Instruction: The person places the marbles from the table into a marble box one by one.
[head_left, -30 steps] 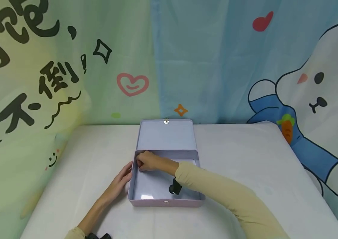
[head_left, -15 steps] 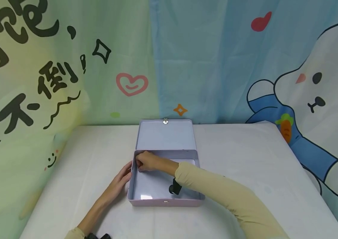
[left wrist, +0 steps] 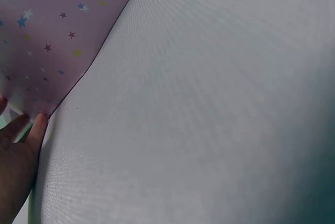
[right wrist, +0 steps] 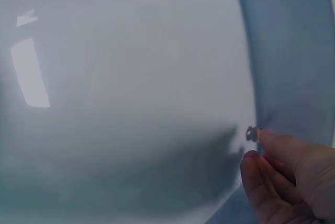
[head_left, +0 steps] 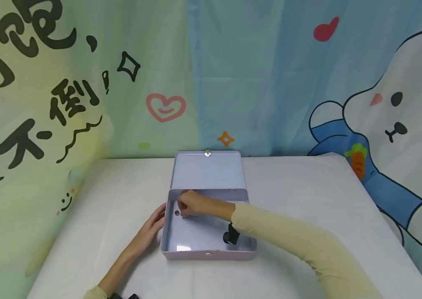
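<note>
A lilac metal box lies on the white table with its hinged lid swung back. Its outside carries a print of small stars. My left hand touches the outer left wall with fairly straight fingers; the left wrist view shows those fingertips at the box's edge. Inside, my right hand is near the back left corner, fingers bent and thumb apart from them. A small round brownish metal piece is on the box floor just left of it. In the right wrist view, this piece appears right at my thumb tip.
A metal clasp sits on the lid's far edge. The box walls rise around my right hand. Behind the table hangs a printed curtain. A black wrist camera hangs over the box floor from my right wrist.
My right hand has moved a little to the right, away from the left wall, and the small round metal piece now shows beside it. My left hand stays against the box.
</note>
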Demonstrator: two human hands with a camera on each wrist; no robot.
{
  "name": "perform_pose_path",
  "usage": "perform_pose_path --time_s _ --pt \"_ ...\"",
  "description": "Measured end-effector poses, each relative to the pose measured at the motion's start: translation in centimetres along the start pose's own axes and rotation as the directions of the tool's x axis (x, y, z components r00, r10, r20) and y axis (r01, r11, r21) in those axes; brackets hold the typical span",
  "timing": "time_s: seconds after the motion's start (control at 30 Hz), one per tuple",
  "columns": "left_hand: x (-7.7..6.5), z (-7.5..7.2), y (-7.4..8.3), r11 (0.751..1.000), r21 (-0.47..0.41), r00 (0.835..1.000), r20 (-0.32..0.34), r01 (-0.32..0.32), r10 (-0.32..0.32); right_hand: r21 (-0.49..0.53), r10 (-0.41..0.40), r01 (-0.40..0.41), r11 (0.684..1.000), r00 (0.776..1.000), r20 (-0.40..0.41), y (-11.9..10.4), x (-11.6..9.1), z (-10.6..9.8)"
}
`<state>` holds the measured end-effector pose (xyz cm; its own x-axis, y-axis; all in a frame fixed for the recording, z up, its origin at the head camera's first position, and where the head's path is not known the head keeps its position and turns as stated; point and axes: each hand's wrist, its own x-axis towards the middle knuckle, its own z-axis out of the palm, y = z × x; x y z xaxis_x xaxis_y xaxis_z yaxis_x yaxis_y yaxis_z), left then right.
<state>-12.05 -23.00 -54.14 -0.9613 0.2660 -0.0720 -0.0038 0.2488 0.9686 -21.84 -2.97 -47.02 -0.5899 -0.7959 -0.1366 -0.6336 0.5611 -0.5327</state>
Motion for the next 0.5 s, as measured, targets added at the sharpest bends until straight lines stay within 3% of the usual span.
perform_pose_path --time_s 0.17,0.27,0.5 --pt "0.0 0.3 0.0 1.000 -0.008 1.000 0.002 0.011 -0.010 0.050 -0.029 0.027 0.998 0.999 0.040 0.0 -3.0 -2.1" --pt "-0.1 0.2 0.0 1.000 -0.006 1.000 -0.015 0.016 -0.016 0.118 0.010 -0.018 0.993 0.998 0.068 -0.6 -5.0 -3.4" --pt "-0.1 0.0 -0.1 1.000 -0.002 1.000 -0.008 0.018 -0.018 0.162 0.003 -0.011 0.987 0.999 0.053 -1.9 -9.5 -5.4"
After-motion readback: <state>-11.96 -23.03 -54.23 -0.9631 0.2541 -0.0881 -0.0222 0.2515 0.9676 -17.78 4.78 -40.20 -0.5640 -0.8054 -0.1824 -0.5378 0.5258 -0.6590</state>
